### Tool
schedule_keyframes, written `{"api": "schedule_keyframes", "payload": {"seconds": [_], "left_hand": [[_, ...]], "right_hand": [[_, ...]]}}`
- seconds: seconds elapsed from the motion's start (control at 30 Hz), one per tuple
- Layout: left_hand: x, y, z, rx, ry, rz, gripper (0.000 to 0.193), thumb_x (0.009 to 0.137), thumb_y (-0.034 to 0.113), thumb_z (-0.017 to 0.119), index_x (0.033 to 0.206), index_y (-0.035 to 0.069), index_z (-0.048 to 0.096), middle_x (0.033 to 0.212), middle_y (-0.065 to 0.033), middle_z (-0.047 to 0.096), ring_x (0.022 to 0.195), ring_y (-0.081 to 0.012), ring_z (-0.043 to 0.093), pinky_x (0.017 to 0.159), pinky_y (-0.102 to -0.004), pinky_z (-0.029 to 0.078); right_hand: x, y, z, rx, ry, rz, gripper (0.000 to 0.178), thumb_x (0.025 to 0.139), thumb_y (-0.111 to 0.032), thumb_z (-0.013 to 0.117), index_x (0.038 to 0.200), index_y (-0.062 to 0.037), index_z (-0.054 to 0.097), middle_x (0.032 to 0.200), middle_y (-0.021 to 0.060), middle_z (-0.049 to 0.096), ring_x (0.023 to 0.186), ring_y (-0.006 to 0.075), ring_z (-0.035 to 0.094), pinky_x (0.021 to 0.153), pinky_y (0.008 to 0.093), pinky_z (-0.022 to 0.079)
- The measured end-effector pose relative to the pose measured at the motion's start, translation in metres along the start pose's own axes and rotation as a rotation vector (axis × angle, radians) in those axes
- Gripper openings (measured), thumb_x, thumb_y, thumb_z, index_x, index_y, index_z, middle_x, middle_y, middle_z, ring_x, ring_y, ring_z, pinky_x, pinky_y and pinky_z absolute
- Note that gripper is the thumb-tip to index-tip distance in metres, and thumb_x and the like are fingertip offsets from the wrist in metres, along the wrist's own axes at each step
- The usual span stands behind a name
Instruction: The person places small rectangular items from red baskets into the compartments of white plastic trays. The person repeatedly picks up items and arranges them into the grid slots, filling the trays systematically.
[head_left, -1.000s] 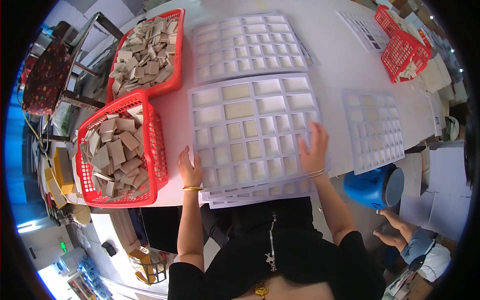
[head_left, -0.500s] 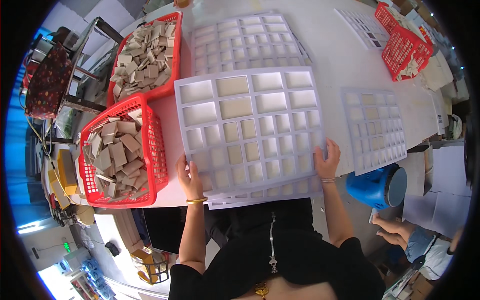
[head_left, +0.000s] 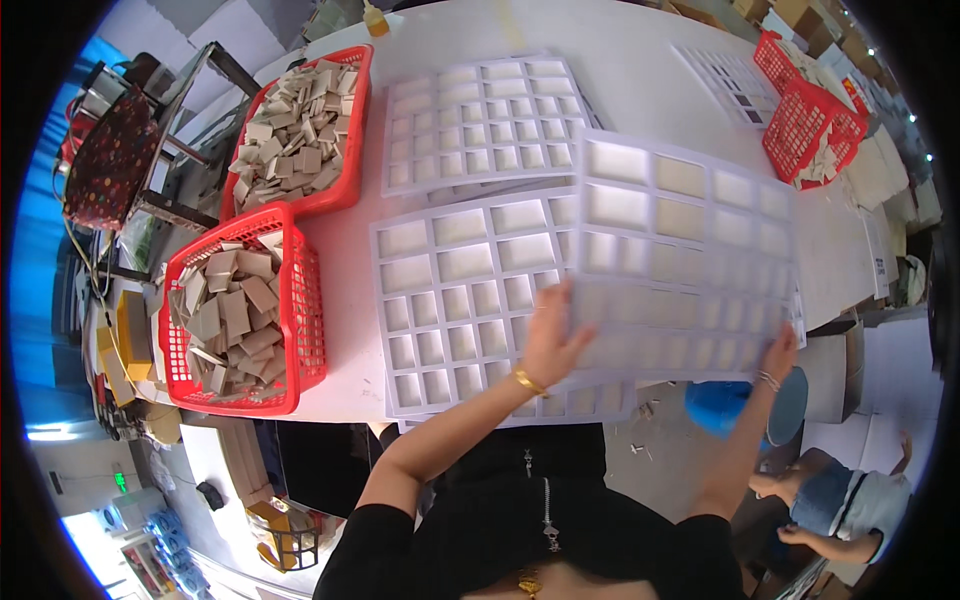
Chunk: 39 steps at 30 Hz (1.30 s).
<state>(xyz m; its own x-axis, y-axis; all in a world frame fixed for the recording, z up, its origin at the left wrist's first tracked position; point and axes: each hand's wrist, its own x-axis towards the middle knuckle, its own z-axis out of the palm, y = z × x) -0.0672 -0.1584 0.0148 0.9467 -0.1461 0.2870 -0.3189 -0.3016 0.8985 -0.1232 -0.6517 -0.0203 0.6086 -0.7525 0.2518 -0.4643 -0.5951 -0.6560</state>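
A white compartment tray [head_left: 649,205] is lifted at a slant over the right part of the table, with pale tiles in some of its cells. My left hand [head_left: 552,340] grips its left edge, thumb over the top. At its lower right corner my right hand [head_left: 781,352] holds the other side; those fingers are partly blurred. Left of it, and partly covered by it, lies another white tray [head_left: 450,208] whose visible cells show no darker tiles. Beyond that one, a stack of similar trays [head_left: 388,140] rests on the table.
Two red baskets of beige tiles stand at the left, one near [head_left: 309,340] and one far [head_left: 361,130]. More red baskets [head_left: 812,125] and a tray [head_left: 715,75] are at the far right. A blue drum [head_left: 710,402] stands by the table's right front edge, another person [head_left: 850,500] beyond it.
Both hands have carried the top tray from the middle to the right, over the tray lying there. The tray beneath it is now uncovered. The person at right has shifted.
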Motion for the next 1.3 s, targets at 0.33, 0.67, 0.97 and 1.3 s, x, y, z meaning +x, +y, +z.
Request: {"api": "schedule_keyframes", "payload": {"seconds": [0.33,0.67,0.97,1.3], "left_hand": [[0.021,0.022,0.045,0.003,-0.316,-0.008,0.066,0.081,0.019,0.066,0.137,0.006,0.035,0.138,-0.0195,0.040,0.124,-0.0353,0.043,0.103,-0.0439,0.034],[-0.011,0.034,-0.204,0.234,0.166,0.143,0.043,0.073,-0.010,0.062,0.113,0.003,0.055,0.112,-0.0105,0.058,0.095,-0.0214,0.060,0.077,-0.0318,0.048],[-0.050,-0.112,-0.482,1.280,0.445,-0.386,0.032,0.081,0.024,0.064,0.108,0.010,0.057,0.108,-0.0131,0.058,0.099,-0.0323,0.056,0.085,-0.0437,0.046],[-0.033,-0.134,-0.492,1.398,-0.206,-0.663,0.071,0.071,0.024,0.073,0.132,0.013,0.039,0.129,-0.0145,0.045,0.122,-0.0335,0.042,0.098,-0.0464,0.041]], "right_hand": [[0.055,-0.020,-0.032,-0.434,0.203,-0.184,0.073,0.087,-0.051,0.056,0.136,0.0004,0.039,0.137,0.0208,0.043,0.127,0.0364,0.041,0.105,0.0427,0.033],[-0.033,-0.129,0.085,0.104,-0.176,-0.475,0.051,0.090,-0.027,0.060,0.131,-0.0009,0.045,0.131,0.0166,0.048,0.119,0.0279,0.049,0.101,0.0383,0.037],[-0.106,-0.247,0.104,0.338,-0.404,-0.649,0.039,0.086,-0.009,0.061,0.124,-0.0040,0.052,0.125,0.0106,0.053,0.101,0.0209,0.058,0.092,0.0330,0.045],[-0.134,-0.280,0.076,0.367,-0.486,-0.632,0.036,0.086,-0.007,0.059,0.122,-0.0032,0.054,0.122,0.0100,0.054,0.095,0.0182,0.059,0.087,0.0302,0.047]]}}
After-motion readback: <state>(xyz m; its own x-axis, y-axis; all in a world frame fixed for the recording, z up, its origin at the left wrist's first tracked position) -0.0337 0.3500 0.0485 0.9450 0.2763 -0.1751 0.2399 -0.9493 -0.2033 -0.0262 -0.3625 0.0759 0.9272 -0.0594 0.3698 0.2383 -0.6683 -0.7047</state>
